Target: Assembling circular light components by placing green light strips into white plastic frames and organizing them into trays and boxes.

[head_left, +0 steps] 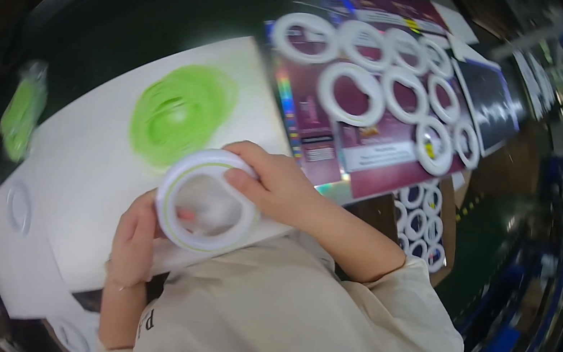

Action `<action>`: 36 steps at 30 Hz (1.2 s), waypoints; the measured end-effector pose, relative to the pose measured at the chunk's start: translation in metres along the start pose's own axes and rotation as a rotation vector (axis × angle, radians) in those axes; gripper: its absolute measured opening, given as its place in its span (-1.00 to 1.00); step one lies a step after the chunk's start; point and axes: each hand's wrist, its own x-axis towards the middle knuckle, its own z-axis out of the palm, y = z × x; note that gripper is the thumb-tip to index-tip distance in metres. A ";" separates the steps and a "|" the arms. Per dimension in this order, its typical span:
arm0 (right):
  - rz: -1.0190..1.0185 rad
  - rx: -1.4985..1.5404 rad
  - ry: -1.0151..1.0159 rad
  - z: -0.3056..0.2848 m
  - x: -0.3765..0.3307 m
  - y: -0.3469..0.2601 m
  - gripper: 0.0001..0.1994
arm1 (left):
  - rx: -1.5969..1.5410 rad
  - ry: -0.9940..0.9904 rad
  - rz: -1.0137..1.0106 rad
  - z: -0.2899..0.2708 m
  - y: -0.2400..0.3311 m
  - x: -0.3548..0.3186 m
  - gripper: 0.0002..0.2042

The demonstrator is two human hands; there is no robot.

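Observation:
A white plastic ring (202, 241) with a thin green line around its face is held just above the near edge of a white board (82, 219). My right hand (276, 186) grips its upper right rim, thumb on the face and fingers over the outer edge. My left hand (136, 234) is closed on the left rim; some of its fingers pass behind, and a fingertip shows through the opening. Just beyond the ring, a loose coil of bright green strip (181, 117) lies on the board.
Several white rings (352, 93) lie on a purple printed sheet (383, 180) at the right. Below it, a cardboard box (452, 238) holds more rings. At the far left are a clear bag of green material (23, 112) and another white ring (20, 206).

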 end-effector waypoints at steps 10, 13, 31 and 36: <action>0.569 0.507 0.729 -0.160 -0.145 0.146 -0.52 | 1.482 0.874 0.037 -0.281 -0.014 -0.001 -0.49; 0.516 0.283 0.690 -0.159 -0.147 0.154 -0.50 | 1.503 0.874 -0.251 -0.353 -0.051 -0.040 -0.45; -0.386 -0.631 0.211 -0.057 0.064 0.015 -0.70 | 1.242 -0.210 0.281 -0.032 0.012 -0.049 -0.42; 0.168 -0.800 0.731 -0.248 0.059 0.135 -0.67 | 1.254 -0.345 0.422 -0.012 0.010 -0.019 -0.45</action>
